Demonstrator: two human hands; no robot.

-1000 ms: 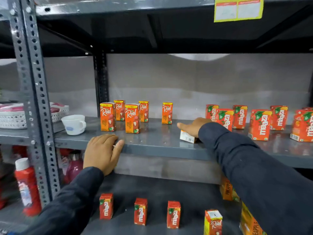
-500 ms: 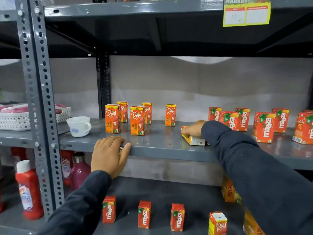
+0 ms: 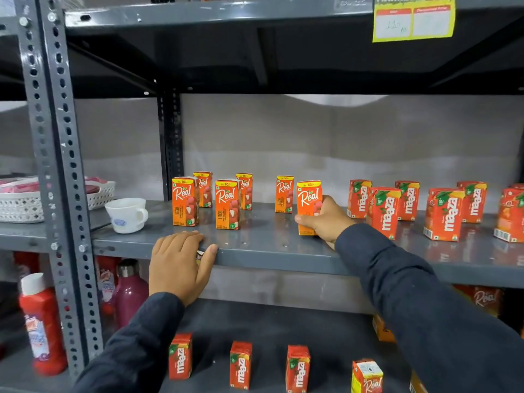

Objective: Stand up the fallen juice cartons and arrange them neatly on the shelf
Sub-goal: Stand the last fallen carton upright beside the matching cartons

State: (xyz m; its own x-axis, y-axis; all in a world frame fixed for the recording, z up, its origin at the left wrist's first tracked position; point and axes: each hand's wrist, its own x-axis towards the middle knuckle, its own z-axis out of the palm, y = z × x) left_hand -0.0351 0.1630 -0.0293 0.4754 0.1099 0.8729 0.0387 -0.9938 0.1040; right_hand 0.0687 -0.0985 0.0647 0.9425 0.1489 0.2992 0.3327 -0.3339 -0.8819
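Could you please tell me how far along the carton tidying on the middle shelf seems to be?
Mostly done: five Real cartons stand upright in two rows, and the Maaza cartons to the right also stand. In hand: the right hand grips a sixth Real carton, upright on the shelf; the left hand rests on the shelf edge. Left: release it and align it with the front row. No fallen cartons show on this shelf.
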